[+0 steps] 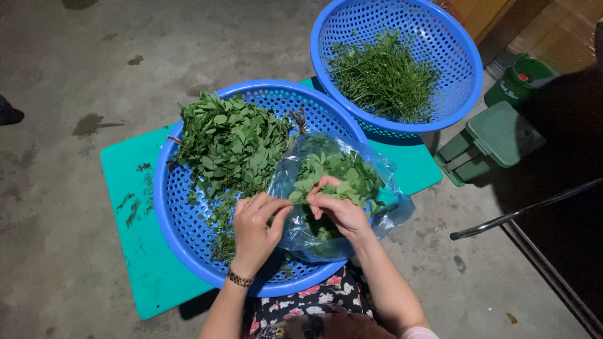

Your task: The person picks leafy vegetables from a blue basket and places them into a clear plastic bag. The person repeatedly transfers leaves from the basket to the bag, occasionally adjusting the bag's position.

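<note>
- Landmark: large blue basket [173,213], perforated, sitting on a teal mat [135,251] on the concrete floor.
- Leafy green stems [229,141] piled in the basket's far-left half; a few loose leaves trail down toward its near rim.
- Clear plastic bag [383,201] lies over the basket's right rim, mouth open, partly filled with plucked leaves [342,172].
- Left hand [254,229] over the basket's near-centre, beaded bracelet on the wrist. Fingers curled in, thumb and fingertips pinched on a thin green sprig [296,199]; grip closed.
- Right hand [339,210] just right of the left one, over the bag's mouth. Fingers bent, tips pinched on the same sprig where its leaves start; closed grip too.
- The two hands nearly touch at the fingertips, sprig bridging them.
- Second blue basket [461,56] beyond the main basket's far-right side, rims close; holds bare thin stalks [383,78].
- Green plastic containers [496,135] on the floor further right of that.
- Dark metal bar [515,215] well right of the main basket.
</note>
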